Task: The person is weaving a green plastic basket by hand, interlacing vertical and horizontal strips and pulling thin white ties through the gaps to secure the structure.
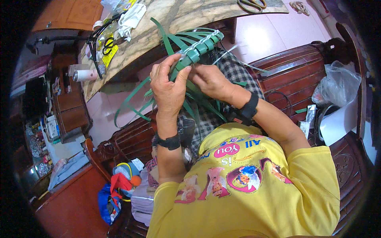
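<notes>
A partly woven piece of green plastic strips (193,55) is held up over my lap, with loose strips fanning out above and hanging below it. White cord (204,41) winds along its band. My left hand (167,83) is closed on the near end of the band, thumb pressed against it. Close beside it, my right hand (210,80) is pinched at the underside of the band, its fingertips partly hidden behind the strips. What exactly those fingertips hold cannot be made out. Thin pale cord ends (254,68) stick out to the right of the piece.
A marble-patterned table (174,23) stands ahead, bearing black scissors (108,46), a white cloth (131,20) and a black stand (93,53). A can (85,75) sits by its left edge. The wooden bench (291,71) holds a clear plastic bag (337,85) at right and folded cloth (142,202) at left.
</notes>
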Tool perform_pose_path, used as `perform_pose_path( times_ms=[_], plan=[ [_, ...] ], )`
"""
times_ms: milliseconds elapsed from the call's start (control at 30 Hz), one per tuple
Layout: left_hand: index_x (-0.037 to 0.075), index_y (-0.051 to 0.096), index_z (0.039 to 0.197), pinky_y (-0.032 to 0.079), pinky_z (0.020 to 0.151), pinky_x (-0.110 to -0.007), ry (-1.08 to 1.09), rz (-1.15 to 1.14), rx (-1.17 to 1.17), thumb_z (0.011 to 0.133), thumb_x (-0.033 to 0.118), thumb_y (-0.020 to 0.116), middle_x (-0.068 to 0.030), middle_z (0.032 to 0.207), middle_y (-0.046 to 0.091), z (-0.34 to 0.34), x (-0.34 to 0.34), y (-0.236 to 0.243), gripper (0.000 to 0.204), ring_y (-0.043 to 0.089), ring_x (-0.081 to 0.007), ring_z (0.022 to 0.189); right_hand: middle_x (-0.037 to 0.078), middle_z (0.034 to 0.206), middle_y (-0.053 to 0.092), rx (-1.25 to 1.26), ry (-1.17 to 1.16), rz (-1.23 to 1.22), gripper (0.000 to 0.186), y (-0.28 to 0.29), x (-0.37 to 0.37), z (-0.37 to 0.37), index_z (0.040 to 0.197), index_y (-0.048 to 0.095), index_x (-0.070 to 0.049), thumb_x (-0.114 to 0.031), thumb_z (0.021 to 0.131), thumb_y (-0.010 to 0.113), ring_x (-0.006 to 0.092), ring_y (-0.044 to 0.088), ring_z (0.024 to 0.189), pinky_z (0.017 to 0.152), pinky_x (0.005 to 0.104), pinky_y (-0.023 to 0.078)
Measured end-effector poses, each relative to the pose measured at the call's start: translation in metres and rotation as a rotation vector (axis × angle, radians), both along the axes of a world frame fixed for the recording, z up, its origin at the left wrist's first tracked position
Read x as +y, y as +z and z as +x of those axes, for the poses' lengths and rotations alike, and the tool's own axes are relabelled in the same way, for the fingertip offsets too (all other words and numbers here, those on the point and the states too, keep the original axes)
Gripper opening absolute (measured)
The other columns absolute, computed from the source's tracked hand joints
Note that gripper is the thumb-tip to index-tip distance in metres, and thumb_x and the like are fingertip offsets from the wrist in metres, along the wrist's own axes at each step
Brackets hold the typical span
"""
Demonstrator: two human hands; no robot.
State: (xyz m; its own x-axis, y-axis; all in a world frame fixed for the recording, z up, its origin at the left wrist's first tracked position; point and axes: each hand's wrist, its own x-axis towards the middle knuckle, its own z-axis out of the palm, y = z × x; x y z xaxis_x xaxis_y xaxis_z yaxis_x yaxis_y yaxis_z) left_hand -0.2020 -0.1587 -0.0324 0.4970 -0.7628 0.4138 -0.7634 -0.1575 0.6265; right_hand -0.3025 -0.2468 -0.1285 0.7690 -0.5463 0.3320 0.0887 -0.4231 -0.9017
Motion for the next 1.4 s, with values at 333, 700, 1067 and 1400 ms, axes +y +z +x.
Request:
perform_pose_path(
  times_ms=[333, 700, 1067, 1400],
  plan=[
    [0.01, 0.068, 0.102, 0.043, 0.078, -0.038, -0.058, 0.016, -0.148, 0.071, 0.012, 0.079, -0.0059, 0.093, 0.067, 0.005, 0.003, -0.007, 0.033, 0.059, -0.0271, 0.086, -0.007, 0.064, 0.051, 0.17, 0.099, 0.823, 0.026, 0.05, -0.043, -0.052, 0.087, 0.071, -0.005, -0.028, 0.095, 0.061, 0.003, 0.042, 0.058, 0.052, 0.0222, 0.032],
    [0.012, 0.065, 0.11, 0.041, 0.076, -0.038, -0.135, 0.098, -0.356, 0.069, 0.018, 0.08, -0.0055, 0.09, 0.063, 0.002, -0.009, -0.011, 0.045, 0.057, -0.0258, 0.085, -0.007, 0.065, 0.056, 0.246, 0.041, 0.927, 0.026, 0.027, -0.05, -0.049, 0.086, 0.073, -0.007, -0.029, 0.094, 0.061, 0.0038, 0.037, 0.051, 0.046, 0.023, 0.028],
    [0.016, 0.069, 0.104, 0.039, 0.067, -0.037, -0.089, 0.146, -0.537, 0.074, 0.031, 0.078, -0.0038, 0.076, 0.055, 0.01, -0.022, -0.018, 0.034, 0.056, -0.0239, 0.077, -0.007, 0.064, 0.056, 0.209, 0.026, 0.947, 0.028, 0.027, -0.045, -0.054, 0.086, 0.073, -0.006, -0.03, 0.093, 0.061, 0.0039, 0.037, 0.05, 0.044, 0.0231, 0.029],
    [0.005, 0.069, 0.102, 0.051, 0.068, -0.034, -0.045, 0.041, -0.243, 0.085, 0.012, 0.07, -0.011, 0.089, 0.065, 0.041, -0.009, 0.033, 0.018, 0.064, -0.0248, 0.075, -0.009, 0.051, 0.041, 0.224, -0.076, 0.96, 0.026, 0.024, -0.042, -0.107, 0.088, 0.072, -0.008, -0.029, 0.096, 0.058, 0.0031, 0.03, 0.042, 0.04, 0.0233, 0.022]
  ],
)
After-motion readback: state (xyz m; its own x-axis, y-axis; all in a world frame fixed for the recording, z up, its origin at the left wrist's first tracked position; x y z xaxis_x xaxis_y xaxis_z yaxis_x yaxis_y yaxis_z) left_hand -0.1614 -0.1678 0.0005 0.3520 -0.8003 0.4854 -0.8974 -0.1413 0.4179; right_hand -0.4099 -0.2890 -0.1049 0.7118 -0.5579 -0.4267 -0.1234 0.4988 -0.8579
